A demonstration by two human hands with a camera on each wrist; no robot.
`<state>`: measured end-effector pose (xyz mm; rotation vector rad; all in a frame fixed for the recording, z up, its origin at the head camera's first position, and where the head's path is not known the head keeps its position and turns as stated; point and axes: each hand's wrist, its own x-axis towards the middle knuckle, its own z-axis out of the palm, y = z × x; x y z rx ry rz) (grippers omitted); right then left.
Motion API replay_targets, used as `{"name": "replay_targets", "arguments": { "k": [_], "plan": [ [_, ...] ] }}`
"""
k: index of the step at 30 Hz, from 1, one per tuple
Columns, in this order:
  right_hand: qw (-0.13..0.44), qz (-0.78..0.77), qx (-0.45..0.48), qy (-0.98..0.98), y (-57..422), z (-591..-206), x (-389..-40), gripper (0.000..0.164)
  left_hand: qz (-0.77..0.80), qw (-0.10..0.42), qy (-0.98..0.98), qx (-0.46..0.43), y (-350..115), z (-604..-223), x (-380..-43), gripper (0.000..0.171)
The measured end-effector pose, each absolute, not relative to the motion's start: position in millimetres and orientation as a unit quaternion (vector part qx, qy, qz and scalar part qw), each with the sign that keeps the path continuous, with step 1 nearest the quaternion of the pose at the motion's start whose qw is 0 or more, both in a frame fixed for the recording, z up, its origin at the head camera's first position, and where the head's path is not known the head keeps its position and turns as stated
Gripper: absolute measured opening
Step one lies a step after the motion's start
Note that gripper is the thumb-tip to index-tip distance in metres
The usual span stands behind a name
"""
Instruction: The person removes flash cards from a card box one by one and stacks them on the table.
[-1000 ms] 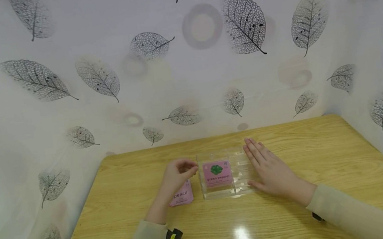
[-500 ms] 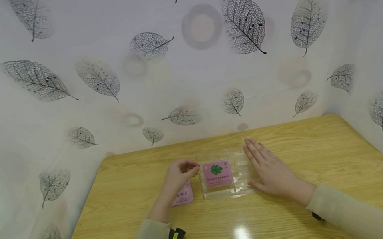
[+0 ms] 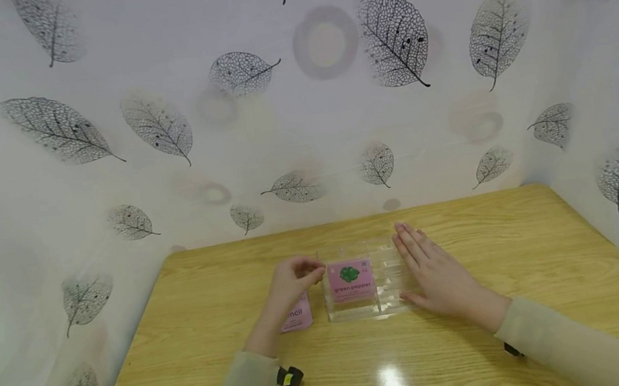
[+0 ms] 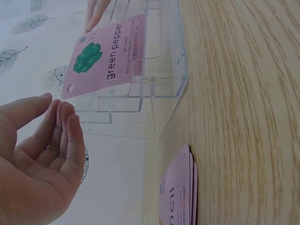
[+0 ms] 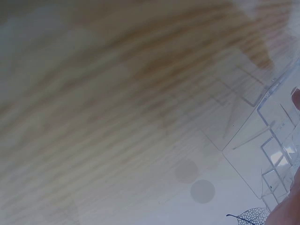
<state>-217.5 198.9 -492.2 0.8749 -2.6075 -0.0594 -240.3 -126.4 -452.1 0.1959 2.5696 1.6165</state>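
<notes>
A clear plastic tray with compartments [image 3: 355, 313] lies on the table, and a pink "green pepper" card [image 3: 353, 289] rests in its left part. My left hand [image 3: 293, 284] is at the tray's left edge, fingers loosely bent. In the left wrist view, the thumb and fingertips of the left hand [image 4: 51, 150] come close to the card's corner and hold nothing visible; contact is hard to tell. My right hand [image 3: 440, 277] lies with straight fingers over the tray's right part. Below my left hand is a small stack of pink cards [image 4: 177, 192], the top one partly hidden.
The wooden table [image 3: 529, 255] runs back to a pale curtain with a leaf print [image 3: 395, 38], which also hangs along both sides. A dark wrist device [image 3: 291, 378] sits at the left sleeve.
My left hand has shifted slightly right toward the card in the tray, covering more of the "pencil" card's lettering. The right hand, tray and cards have stayed put.
</notes>
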Motion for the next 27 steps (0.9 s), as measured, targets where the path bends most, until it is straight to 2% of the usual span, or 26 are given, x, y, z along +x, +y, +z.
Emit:
{"name": "replay_targets", "arguments": {
  "k": [20, 27],
  "plan": [
    [0.184, -0.025, 0.307, -0.933, 198.0, -490.5, -217.3, 0.118, 0.52, 0.028, 0.85, 0.074, -120.7, -455.2, -241.6, 0.011],
    [0.16, -0.035, 0.301, -0.94, 197.3, -488.8, -217.2, 0.117, 0.535, 0.033, 0.841, 0.069, -118.9, -455.6, -239.8, 0.013]
  ]
}}
